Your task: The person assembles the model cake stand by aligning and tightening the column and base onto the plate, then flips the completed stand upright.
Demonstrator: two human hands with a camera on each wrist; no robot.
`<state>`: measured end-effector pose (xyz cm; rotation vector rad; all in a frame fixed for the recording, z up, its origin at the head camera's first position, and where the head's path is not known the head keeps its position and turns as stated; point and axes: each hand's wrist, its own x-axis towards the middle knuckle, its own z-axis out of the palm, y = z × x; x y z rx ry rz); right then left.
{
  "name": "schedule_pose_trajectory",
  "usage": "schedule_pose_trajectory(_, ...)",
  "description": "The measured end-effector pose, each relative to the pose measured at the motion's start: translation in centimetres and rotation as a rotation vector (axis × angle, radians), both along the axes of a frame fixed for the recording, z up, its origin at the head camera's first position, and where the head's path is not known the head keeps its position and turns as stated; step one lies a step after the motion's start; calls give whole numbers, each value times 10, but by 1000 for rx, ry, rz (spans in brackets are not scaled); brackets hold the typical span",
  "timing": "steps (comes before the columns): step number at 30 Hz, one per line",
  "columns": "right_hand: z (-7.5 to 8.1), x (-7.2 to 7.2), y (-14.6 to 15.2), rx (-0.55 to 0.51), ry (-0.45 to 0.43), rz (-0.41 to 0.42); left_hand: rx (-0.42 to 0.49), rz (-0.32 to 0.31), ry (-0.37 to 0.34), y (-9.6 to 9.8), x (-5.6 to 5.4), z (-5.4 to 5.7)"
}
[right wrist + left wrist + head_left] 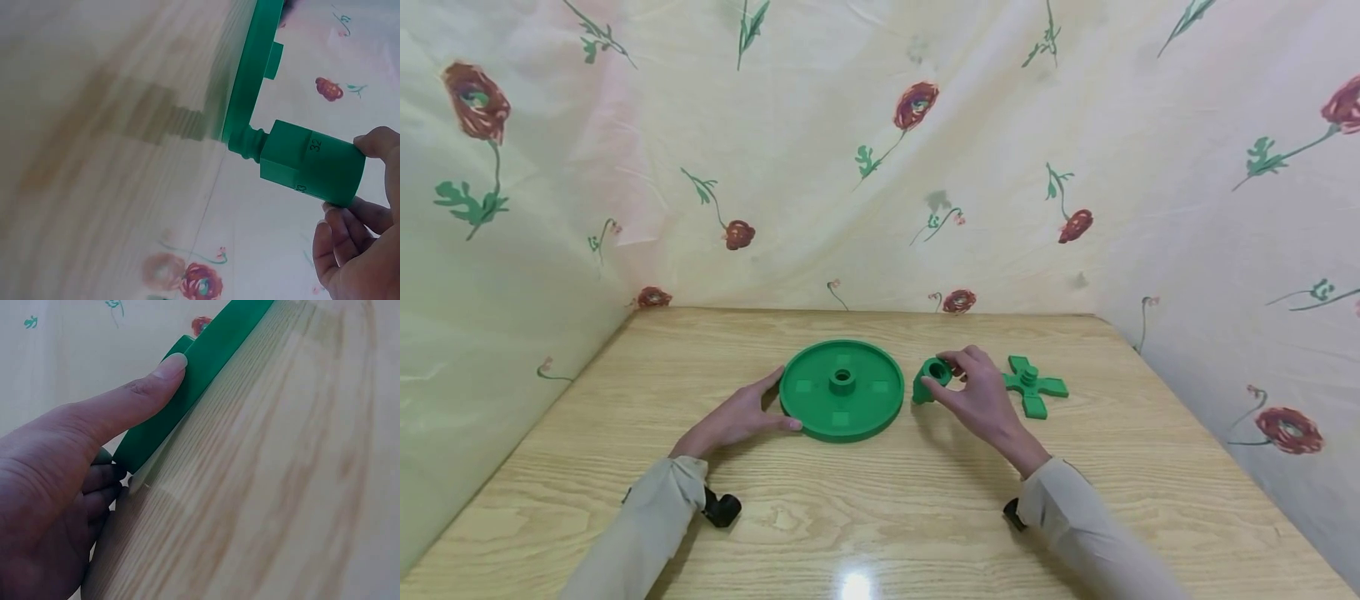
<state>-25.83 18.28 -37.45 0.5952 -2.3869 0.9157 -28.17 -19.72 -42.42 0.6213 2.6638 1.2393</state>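
A green round disc (808, 408) with a raised rim and a central hollow hub (842, 382) lies on the wooden table. My left hand (741, 417) holds its left edge, with the thumb (169, 369) against the rim and the other fingers farther round, partly hidden in the left wrist view. Just right of the disc, my right hand (981, 396) grips a green hollow stepped piece (312, 162) by its wide round end. That piece has a hexagonal middle, printed numbers and a narrow ridged end pointing toward the table. Its open bore faces up in the head view.
A green cross-shaped piece (1033, 385) with a ridged central stub lies on the table (850, 517) to the right of my right hand. Flower-printed cloth (820, 167) surrounds the table at the back and both sides.
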Motion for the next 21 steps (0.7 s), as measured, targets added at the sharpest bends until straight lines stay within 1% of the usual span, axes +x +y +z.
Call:
schedule_pose_trajectory(6,4,-5,-18,1,15,44,7,-2,-1,0,1,0)
schedule_pose_trajectory(12,7,-10,-28,13,44,46,13,6,-32,2,1,0)
schedule_pose_trajectory(17,10,-15,-36,-16,82,74,28,6,-37,1,0,0)
schedule_pose_trajectory(21,11,-21,-45,-47,78,100,32,2,-33,1,0,0)
